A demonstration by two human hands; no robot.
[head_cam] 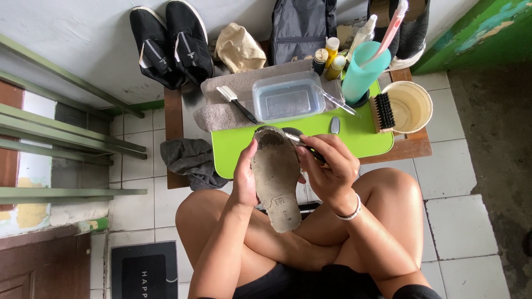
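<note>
In the head view, the left hand [245,180] grips the edge of a dirty shoe [275,178], sole up, above the crossed legs. The right hand [328,166] is closed around a thin tool [302,144] that touches the sole near the toe. Behind, a clear water tub [288,99] stands on a green board [354,135], beside a brush [383,112].

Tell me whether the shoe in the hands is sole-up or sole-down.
Sole-up: the shoe shows its dirty grey sole to the camera, held by the left hand.
</note>
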